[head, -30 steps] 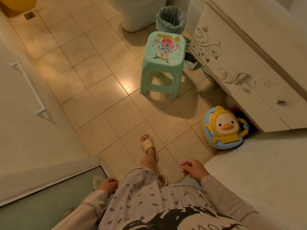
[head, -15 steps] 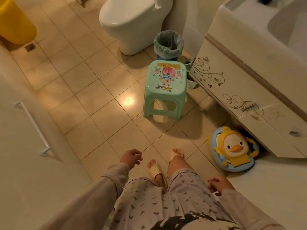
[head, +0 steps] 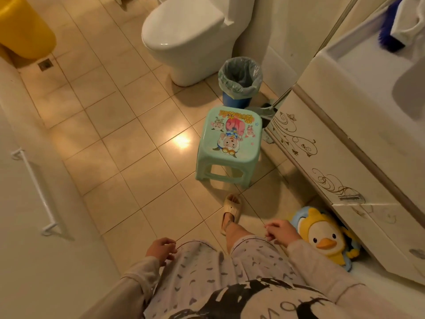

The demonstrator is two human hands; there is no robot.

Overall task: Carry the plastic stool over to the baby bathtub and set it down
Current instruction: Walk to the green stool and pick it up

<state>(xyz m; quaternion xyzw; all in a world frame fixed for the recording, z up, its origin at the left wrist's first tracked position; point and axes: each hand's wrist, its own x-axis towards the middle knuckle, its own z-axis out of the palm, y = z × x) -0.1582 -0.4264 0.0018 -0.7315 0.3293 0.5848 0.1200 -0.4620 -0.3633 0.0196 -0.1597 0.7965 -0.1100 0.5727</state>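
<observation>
A mint-green plastic stool (head: 227,143) with a cartoon picture on its seat stands on the tiled floor, just left of the vanity cabinet and a step ahead of my slippered foot (head: 231,212). A yellow tub (head: 21,31), probably the baby bathtub, shows at the far top left corner, partly cut off. My left hand (head: 162,249) hangs by my left thigh, fingers loosely curled, holding nothing. My right hand (head: 280,232) hangs by my right thigh, also loosely curled and holding nothing. Both hands are well short of the stool.
A white toilet (head: 184,35) stands at the back, with a blue bin lined with a bag (head: 239,81) right behind the stool. The decorated vanity cabinet (head: 322,153) runs along the right. A duck-shaped child seat (head: 322,236) lies under it. A wall rail (head: 34,192) is on the left.
I have walked forward into the bathroom: the stool is closer, and the toilet and yellow tub have come into view. My arms swing at my sides; both hands stay empty.
</observation>
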